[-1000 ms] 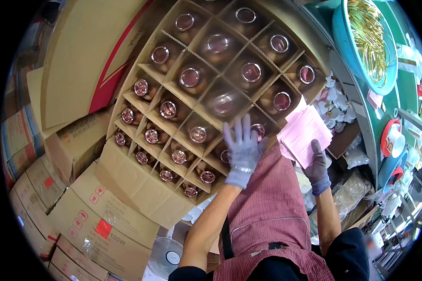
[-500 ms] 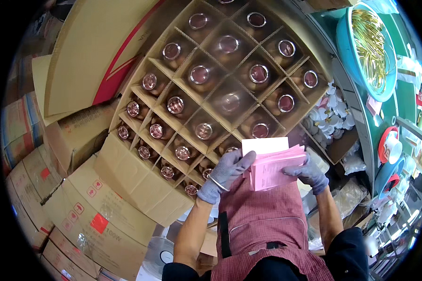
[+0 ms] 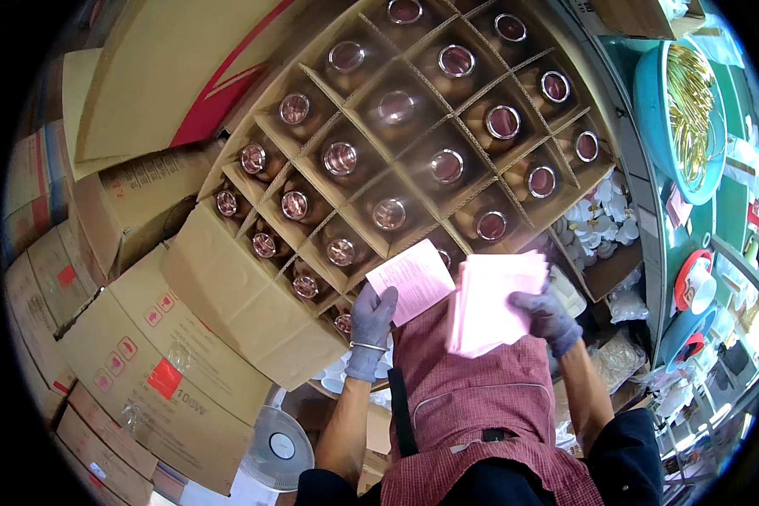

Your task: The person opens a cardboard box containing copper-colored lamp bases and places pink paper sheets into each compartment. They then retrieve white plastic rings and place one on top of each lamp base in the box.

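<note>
A single printed pink slip (image 3: 411,282) is pinched in my gloved left hand (image 3: 369,327), over the near edge of the big carton. My right hand (image 3: 550,319), also in a grey glove, grips a thick stack of pink slips (image 3: 491,295) in front of my checked apron (image 3: 472,371). The slip and the stack are apart. Beyond both hands stands an open carton (image 3: 228,295) split into square cells by cardboard dividers (image 3: 460,114). Several round glass pieces with shiny rims and a pinkish inside, such as one glass piece (image 3: 341,158), sit in the cells.
Closed brown cartons (image 3: 148,363) are stacked at the left. A fan (image 3: 278,447) stands low near my left forearm. On the right, a green table holds a turquoise basin (image 3: 649,110) of gold strips (image 3: 691,110). White petal-like pieces (image 3: 603,215) lie beside the carton.
My left hand has drawn away to the left from the stack, taking one slip with it. My right hand keeps the stack. The view has shifted a little over the carton.
</note>
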